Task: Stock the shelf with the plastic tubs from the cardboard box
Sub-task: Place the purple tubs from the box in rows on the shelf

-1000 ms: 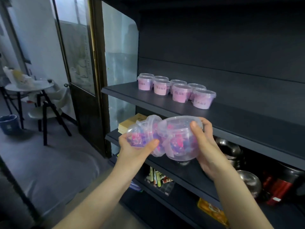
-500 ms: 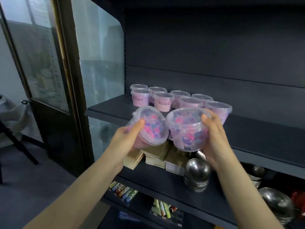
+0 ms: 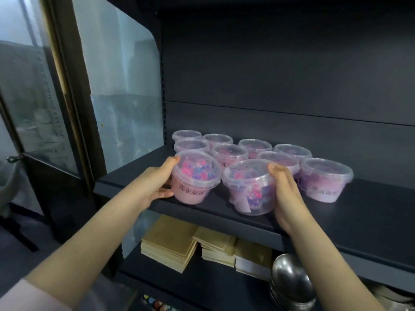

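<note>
Two clear plastic tubs with pink and blue pieces inside stand upright near the front edge of the dark shelf (image 3: 370,212). My left hand (image 3: 157,182) grips the left tub (image 3: 194,178) by its side, pink label facing me. My right hand (image 3: 285,189) holds the right tub (image 3: 250,187) on its right flank, thumb on the lid rim. Behind them stand several more lidded tubs (image 3: 230,153) in rows, and one tub (image 3: 323,179) sits further right. The cardboard box is out of view.
The shelf's dark back panel (image 3: 292,75) rises behind the tubs. On the shelf below lie stacks of tan pads (image 3: 170,241) and stacked steel bowls (image 3: 292,281). A glass door with a dark frame (image 3: 67,86) stands at the left.
Both hands have carried the two tubs up and forward from mid-air and turned them upright; the tubs now rest on the shelf in front of the rows. The view has moved closer.
</note>
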Available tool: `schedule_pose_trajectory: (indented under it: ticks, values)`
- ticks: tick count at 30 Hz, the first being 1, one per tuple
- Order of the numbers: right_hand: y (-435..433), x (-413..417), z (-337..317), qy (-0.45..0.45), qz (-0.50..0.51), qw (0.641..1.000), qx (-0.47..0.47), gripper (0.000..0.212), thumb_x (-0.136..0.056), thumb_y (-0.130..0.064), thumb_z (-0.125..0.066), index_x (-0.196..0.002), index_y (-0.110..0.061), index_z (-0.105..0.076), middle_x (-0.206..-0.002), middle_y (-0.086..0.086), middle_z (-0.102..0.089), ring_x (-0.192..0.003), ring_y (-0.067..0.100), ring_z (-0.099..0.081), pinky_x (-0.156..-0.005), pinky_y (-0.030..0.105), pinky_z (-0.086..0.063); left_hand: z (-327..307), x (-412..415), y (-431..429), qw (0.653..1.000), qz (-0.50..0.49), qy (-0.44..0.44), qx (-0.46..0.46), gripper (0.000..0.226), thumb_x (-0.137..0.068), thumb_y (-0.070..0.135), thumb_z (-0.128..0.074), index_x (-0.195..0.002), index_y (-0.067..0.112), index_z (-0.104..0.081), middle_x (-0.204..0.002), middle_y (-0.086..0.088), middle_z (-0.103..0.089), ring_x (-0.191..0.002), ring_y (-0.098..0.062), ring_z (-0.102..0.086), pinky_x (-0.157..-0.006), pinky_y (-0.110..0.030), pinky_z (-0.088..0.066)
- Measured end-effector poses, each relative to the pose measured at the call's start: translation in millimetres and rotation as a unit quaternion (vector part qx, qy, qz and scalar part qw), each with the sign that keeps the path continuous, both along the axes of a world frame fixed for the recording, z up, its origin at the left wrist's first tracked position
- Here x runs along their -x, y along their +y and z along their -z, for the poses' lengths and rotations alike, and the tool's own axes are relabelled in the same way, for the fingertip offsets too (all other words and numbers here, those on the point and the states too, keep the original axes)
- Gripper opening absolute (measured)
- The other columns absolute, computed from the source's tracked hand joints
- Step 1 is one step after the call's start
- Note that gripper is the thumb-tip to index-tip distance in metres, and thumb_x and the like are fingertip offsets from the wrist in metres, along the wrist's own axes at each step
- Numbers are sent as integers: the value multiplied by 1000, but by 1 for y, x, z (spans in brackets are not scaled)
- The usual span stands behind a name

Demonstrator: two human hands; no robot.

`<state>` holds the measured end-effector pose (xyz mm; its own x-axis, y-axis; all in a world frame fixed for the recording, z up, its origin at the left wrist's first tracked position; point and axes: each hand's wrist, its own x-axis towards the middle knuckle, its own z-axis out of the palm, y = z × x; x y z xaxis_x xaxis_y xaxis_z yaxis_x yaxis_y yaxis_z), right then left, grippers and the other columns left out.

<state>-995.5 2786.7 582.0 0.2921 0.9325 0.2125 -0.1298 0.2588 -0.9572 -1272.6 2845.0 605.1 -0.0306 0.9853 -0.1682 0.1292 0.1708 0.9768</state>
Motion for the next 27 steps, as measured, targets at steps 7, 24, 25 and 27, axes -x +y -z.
schedule_pose_trajectory:
  ticks: [7, 24, 25, 27]
  values:
    - [31, -1, 2, -113, -21, 993, 18, 37, -90, -39, -58, -126, -28, -60, -134, -6, -58, -120, 8, -55, -105, 34, -43, 2, 21, 44, 985, -25, 155, -71, 49, -83, 67, -50, -88, 22, -68, -93, 2, -72, -94, -16, -65, -82, -32, -51]
    - [37, 46, -33, -444, -46, 895, -23, 20, -96, -9, -53, -107, -13, -68, -129, -8, -61, -123, -3, -51, -107, 21, -39, -13, 73, 73, 748, 261, 381, -477, 53, -74, 73, -47, -117, 46, -60, -115, 24, -52, -108, -10, -45, -98, -24, -30]
    - [39, 52, -36, -485, -5, 874, -30, 23, -96, -10, -53, -112, -16, -69, -129, -7, -60, -124, 0, -50, -109, 26, -36, -14, 80, 80, 754, 283, 361, -470, 51, -76, 71, -48, -120, 46, -58, -119, 26, -52, -112, -7, -45, -100, -22, -30]
    - [37, 65, -39, -560, 90, 821, -63, 26, -94, -23, -57, -118, -23, -68, -124, -7, -60, -121, 5, -49, -110, 34, -33, -11, 95, 93, 753, 312, 336, -472, 49, -81, 64, -54, -126, 45, -54, -129, 25, -50, -123, -3, -42, -106, -24, -31]
